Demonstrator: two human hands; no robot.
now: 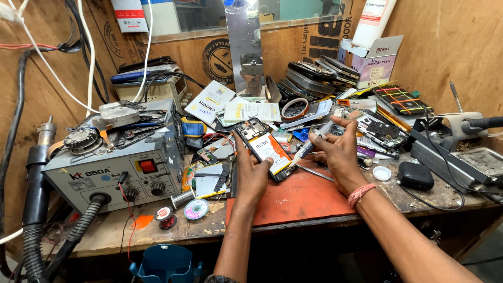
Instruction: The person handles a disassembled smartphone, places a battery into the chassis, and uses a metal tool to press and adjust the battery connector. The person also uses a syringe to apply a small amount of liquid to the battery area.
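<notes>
My left hand (pixel 252 175) holds an opened phone (pixel 264 148) tilted above the red work mat (pixel 298 199); its back is off, showing a white battery and the circuit board. My right hand (pixel 335 152) grips a slim grey-and-blue screwdriver (pixel 309 147) whose tip points at the phone's right edge. A pink band sits on my right wrist.
A grey rework station (pixel 118 167) with a red switch and hoses stands at the left. Solder reels (pixel 196 208) lie before it. Stacked phones (pixel 319 73), a tape roll (pixel 294 108), a black case (pixel 415 175) and a white cap (pixel 382 173) crowd the back and right.
</notes>
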